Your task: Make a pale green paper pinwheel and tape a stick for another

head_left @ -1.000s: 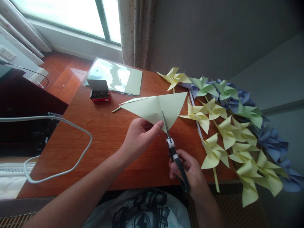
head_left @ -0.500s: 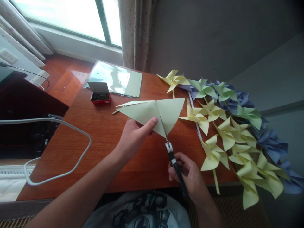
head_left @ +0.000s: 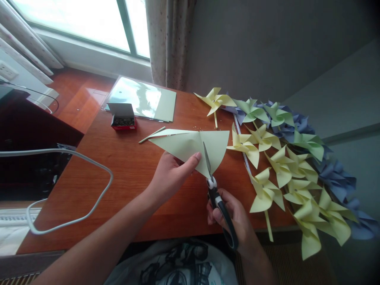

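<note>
A white cable [head_left: 111,174] looped over the left of the wooden table [head_left: 124,170]. Right of it and farther off stood a small red box [head_left: 124,124], its lid up, filled with small dark bits. A clear sleeve [head_left: 142,99] with pale sheets lay just behind the box, at the far edge. A thin pale stick [head_left: 145,138] slanted on the wood, near the paper's left tip.

The sheet of paper [head_left: 184,142] was above the middle of the table, pale yellow-green, plain and slightly curved, with a split along its left part and a faint crease at the middle of its far edge. Its long axis ran left to right: one sharp tip pointed left, another corner far right, and a third came down toward the person. The left hand [head_left: 173,172] was clamped on its near edge, thumb on top and fingers beneath, so most of the sheet spread beyond the grip, to both sides.

Just right of that thumb, one blade of the scissors [head_left: 211,183] lay over the paper, pointing far and slightly left; the other blade could not be made out. The right hand [head_left: 234,211] was wrapped around the dark handles, at the near end.

Yellow, green and blue pinwheels [head_left: 265,191] crowded the right side.
</note>
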Motion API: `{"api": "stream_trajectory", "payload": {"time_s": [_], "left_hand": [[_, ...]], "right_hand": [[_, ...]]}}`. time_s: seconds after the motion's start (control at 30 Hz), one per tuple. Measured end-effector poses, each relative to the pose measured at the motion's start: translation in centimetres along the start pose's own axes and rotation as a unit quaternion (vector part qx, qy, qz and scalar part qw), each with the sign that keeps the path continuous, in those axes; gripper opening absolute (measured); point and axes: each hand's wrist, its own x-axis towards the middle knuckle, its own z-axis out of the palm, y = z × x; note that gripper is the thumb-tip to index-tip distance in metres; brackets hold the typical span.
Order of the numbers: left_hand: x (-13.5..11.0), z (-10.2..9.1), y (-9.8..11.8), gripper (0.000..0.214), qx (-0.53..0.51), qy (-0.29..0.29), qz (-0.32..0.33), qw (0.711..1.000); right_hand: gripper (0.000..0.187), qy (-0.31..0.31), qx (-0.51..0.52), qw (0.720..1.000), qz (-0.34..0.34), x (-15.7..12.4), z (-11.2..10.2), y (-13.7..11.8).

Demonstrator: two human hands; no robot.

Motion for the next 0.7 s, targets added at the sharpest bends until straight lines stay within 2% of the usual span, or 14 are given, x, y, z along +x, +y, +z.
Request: {"api": "stream_trajectory", "payload": {"time_s": [0.27,0.7], "left_hand": [[-0.14,0.27,0.20,0.012,-0.010,-0.019,0.014,1.000],[-0.19,0.17,0.08,0.016,0.002,-0.013,0.018,1.000]], "right_hand": [[0.048,0.010,0.026,0.999,-0.024,0.38,0.49,0.39],[0.044,0.008,0.018,0.999,-0.035,0.38,0.59,0.51]]}}
